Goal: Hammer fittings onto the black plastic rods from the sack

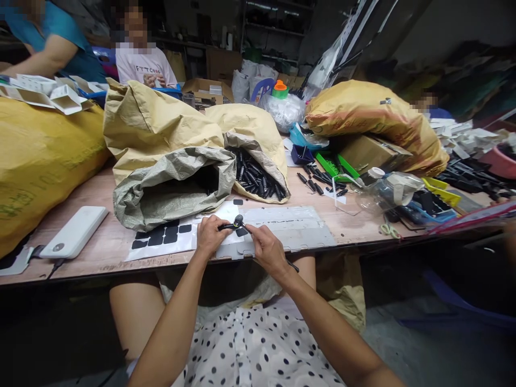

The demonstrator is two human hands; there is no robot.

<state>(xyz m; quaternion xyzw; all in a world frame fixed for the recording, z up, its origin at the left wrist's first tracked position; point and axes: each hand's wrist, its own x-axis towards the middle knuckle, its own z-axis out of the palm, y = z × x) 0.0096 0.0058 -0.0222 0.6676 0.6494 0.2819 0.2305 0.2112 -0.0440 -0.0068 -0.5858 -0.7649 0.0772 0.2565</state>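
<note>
Black round-headed part (238, 220), just below mid-frame: fingers of the left hand (210, 235) pinch one side, those of the right hand (268, 248) grip the other, over grey cardboard (304, 226) (white power bank (76, 230) lies lower left)!

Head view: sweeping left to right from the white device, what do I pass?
White device, cluster of black patches, left hand, held black piece, right hand, green tray, pink basin.

Letters like "FTTC" (147, 69) on a pale pink shirt (137, 58), upper left, remainder blurred, unreadable print (30, 203) on yellow sack (48, 150), left edge
</note>
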